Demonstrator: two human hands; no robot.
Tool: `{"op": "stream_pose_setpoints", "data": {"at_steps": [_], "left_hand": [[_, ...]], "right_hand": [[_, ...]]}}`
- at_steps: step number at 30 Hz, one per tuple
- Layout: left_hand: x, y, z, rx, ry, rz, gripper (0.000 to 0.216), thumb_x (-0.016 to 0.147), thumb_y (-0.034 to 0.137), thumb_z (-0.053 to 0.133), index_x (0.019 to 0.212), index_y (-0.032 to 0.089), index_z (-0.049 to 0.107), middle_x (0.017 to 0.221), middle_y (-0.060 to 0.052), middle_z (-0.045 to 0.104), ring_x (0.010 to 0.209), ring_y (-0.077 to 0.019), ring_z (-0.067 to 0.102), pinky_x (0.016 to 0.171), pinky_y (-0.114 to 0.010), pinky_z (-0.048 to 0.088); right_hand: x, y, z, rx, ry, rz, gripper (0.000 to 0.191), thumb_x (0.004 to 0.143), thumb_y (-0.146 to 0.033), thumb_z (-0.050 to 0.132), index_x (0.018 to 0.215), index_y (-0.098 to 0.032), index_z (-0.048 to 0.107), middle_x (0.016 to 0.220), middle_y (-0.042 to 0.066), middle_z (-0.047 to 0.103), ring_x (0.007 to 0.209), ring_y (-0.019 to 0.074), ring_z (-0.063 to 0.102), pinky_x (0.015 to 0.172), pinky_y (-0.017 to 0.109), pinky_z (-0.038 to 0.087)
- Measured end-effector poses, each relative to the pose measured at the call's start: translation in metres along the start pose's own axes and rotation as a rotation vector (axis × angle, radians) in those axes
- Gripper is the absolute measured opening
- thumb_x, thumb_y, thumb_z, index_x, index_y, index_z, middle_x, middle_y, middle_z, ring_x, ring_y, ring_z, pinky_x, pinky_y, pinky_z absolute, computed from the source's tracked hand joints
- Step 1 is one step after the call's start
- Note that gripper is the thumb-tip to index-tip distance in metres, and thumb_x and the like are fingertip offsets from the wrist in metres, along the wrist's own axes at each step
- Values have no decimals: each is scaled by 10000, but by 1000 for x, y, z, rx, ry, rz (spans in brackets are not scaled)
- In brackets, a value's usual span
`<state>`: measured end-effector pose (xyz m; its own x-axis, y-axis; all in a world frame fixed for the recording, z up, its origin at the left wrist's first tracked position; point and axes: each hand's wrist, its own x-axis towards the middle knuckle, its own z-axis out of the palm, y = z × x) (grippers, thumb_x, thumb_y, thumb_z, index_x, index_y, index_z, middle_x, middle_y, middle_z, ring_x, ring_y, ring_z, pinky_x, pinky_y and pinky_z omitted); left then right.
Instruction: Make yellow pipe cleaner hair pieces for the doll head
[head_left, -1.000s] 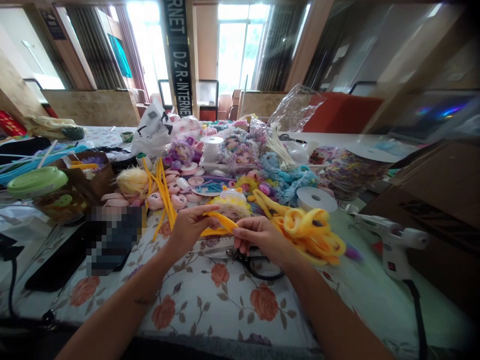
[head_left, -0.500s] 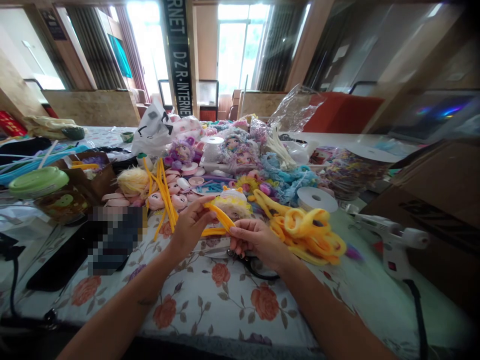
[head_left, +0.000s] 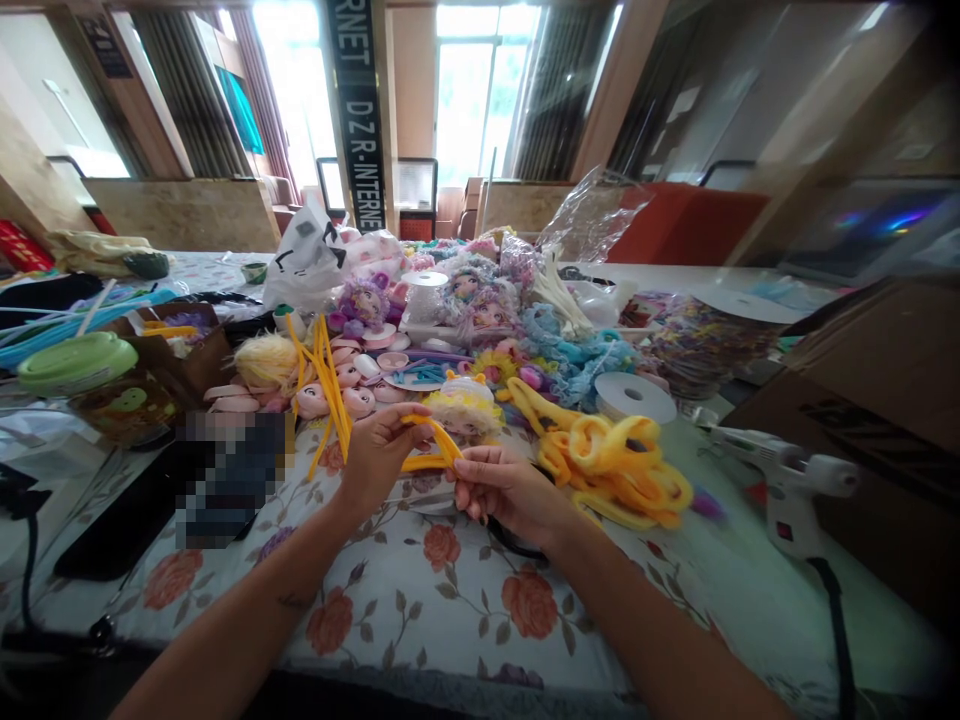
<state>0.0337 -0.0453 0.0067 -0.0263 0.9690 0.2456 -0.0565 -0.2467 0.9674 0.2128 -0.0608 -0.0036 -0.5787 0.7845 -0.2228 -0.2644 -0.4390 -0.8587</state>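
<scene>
Left hand (head_left: pixel 379 455): raised over the middle of the counter (head_left: pixel 450 610), a little in from its near edge; the grip is pinched on the upper end of a yellow fuzzy stem (head_left: pixel 421 463).
Right hand (head_left: pixel 504 488): just beside the left, fingers curled in, the grip closed on the stem's other end.
Yellow fuzzy stem: held off the flowered cloth between both hands and bent into a loop.
Scissors (head_left: pixel 517 548): on the cloth under the right hand, mostly hidden.
Yellow heap (head_left: pixel 615 465): looped stems lying just right of the right hand.
Straight stems (head_left: pixel 326 385): a yellow bundle beyond the left hand, beside pink doll heads (head_left: pixel 341 385).
Glue gun (head_left: pixel 780 478): near the right edge, well apart from the hands.
Ribbon spool (head_left: pixel 634 397): white, behind the yellow heap.
</scene>
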Motion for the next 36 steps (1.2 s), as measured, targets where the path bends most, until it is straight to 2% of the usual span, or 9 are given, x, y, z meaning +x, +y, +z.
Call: {"op": "stream_pose_setpoints", "data": {"at_steps": [6, 11, 14, 17, 22, 25, 28, 32, 36], "left_hand": [[-3, 1, 2, -4, 16, -10, 279, 711, 301, 726, 938, 145, 680, 716, -7, 706, 593, -129, 648, 582, -220, 543], [3, -2, -2, -191, -67, -94, 378, 754, 378, 692, 1056, 158, 639, 784, -23, 699, 717, -155, 666, 669, -263, 561], [6, -3, -5, -215, -134, -182, 311, 726, 382, 722, 917, 139, 684, 796, -41, 687, 712, -136, 644, 616, -204, 536], [6, -2, -7, -226, -160, -245, 235, 691, 334, 761, 755, 116, 698, 697, -32, 660, 608, -88, 593, 539, -142, 484], [7, -5, -8, -395, -156, -387, 193, 631, 242, 809, 724, 107, 706, 676, -31, 675, 581, -92, 617, 600, -175, 537], [7, -8, -7, -514, -116, -469, 152, 620, 159, 809, 710, 103, 700, 697, -32, 689, 589, -90, 642, 625, -163, 557], [6, -8, -4, -601, -24, -530, 110, 642, 86, 777, 695, 109, 684, 649, -8, 671, 545, -66, 635, 571, -120, 546], [3, -6, 1, -599, 23, -465, 128, 646, 124, 786, 706, 115, 673, 644, 8, 662, 526, -53, 619, 539, -109, 528], [-2, -7, 3, -423, -134, -349, 225, 645, 270, 806, 769, 121, 691, 716, -20, 689, 624, -98, 646, 608, -175, 542]], "right_hand": [[1, 0, 1, -16, 10, 7, 234, 747, -330, 728, 750, -112, 644, 579, 13, 663, 425, 48, 562, 413, 115, 438], [-1, -2, 8, -304, 154, -160, 302, 778, -422, 673, 687, -141, 611, 600, 8, 655, 468, 72, 565, 449, 158, 436], [-1, -4, 8, -508, 245, -249, 313, 791, -431, 642, 649, -155, 600, 567, -4, 624, 466, 85, 543, 452, 183, 423], [0, -5, 5, -634, 247, -267, 286, 803, -405, 620, 648, -166, 597, 562, -6, 611, 464, 97, 527, 453, 202, 412], [1, -3, -1, -717, 279, -323, 297, 823, -411, 590, 648, -172, 609, 565, -11, 582, 475, 103, 504, 462, 217, 389], [2, -3, 1, -718, 293, -323, 306, 813, -408, 600, 622, -170, 610, 546, -12, 572, 463, 102, 486, 449, 218, 373], [3, -3, 7, -669, 308, -298, 308, 790, -404, 621, 596, -165, 605, 537, -8, 574, 452, 98, 481, 433, 213, 368], [4, -3, 13, -592, 349, -298, 323, 774, -431, 628, 595, -163, 601, 530, -7, 573, 450, 97, 476, 426, 210, 363], [3, -3, 12, -585, 359, -326, 325, 761, -452, 641, 607, -167, 610, 534, -10, 578, 453, 97, 475, 437, 212, 372]]}}
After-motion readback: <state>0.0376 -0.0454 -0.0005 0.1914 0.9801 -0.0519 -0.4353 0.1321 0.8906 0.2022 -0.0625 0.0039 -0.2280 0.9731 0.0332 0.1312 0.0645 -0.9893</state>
